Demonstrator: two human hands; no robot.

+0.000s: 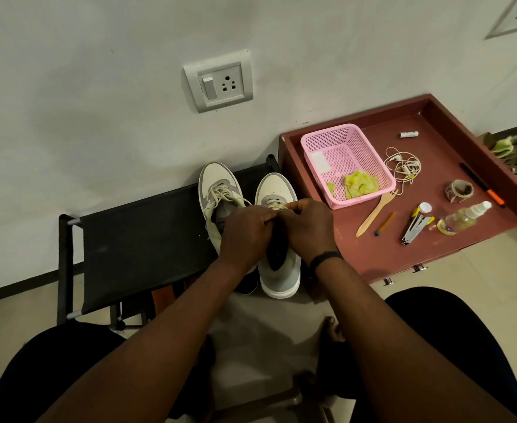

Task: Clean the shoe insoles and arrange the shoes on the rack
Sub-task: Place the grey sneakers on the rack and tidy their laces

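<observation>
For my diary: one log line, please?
both hands | fingers pinching laces | right shoe | on rack | left shoe beside

Your black fabric-topped rack (147,239) sits against the wall; two white-and-grey sneakers stand on its right end, toes to the wall: left sneaker (217,184), right sneaker (277,186), side by side. Just right of the rack you've got a maroon tray-like surface (373,254). On it: pink basket (347,164) at back left, tangled earphones (402,164), small white tube (409,134), tape roll (459,191), black-orange pen (481,184), spray bottle (464,217), stapler (417,225), wooden fork (376,213), a short brown stick (385,223).
</observation>
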